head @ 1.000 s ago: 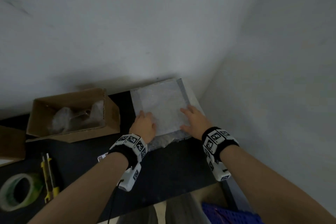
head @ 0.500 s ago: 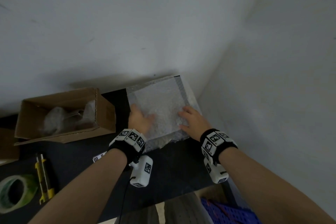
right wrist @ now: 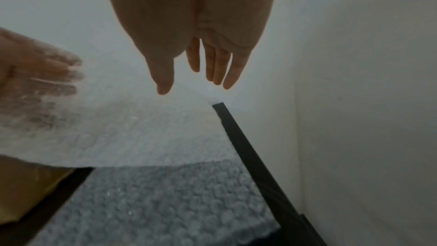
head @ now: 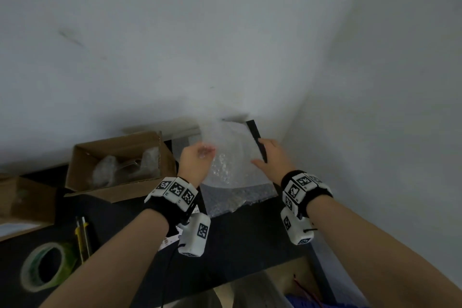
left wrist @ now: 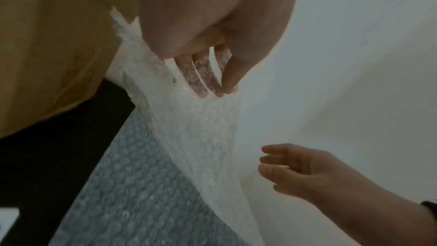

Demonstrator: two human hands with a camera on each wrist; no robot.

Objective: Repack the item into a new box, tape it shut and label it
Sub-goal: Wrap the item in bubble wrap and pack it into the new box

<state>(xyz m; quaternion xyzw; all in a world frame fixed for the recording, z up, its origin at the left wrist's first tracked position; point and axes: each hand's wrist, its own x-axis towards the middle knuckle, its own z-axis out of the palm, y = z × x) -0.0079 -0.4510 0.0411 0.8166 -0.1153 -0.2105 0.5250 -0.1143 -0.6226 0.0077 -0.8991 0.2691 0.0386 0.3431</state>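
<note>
A stack of bubble wrap (head: 240, 195) lies on the black table (head: 237, 237) in the corner by the walls. My left hand (head: 200, 155) pinches the top bubble wrap sheet (head: 225, 142) and holds its left side raised off the stack. In the left wrist view my fingers (left wrist: 201, 79) show through the sheet (left wrist: 208, 137). My right hand (head: 270, 157) is open with straight fingers at the sheet's right edge; its fingertips (right wrist: 212, 78) hover above the wrap (right wrist: 146, 137). To the left stands an open cardboard box (head: 82, 170) with a wrapped item (head: 125, 167) inside.
A green tape roll (head: 45, 267) and a yellow box cutter (head: 82, 237) lie at the table's front left. Another cardboard box (head: 22, 197) sits at the far left. Walls close off the back and right. A blue crate (head: 312, 304) is below the table edge.
My left hand has taken hold of the top bubble wrap sheet and lifted its left side off the stack. My right hand has slid from the sheet's middle toward its right edge.
</note>
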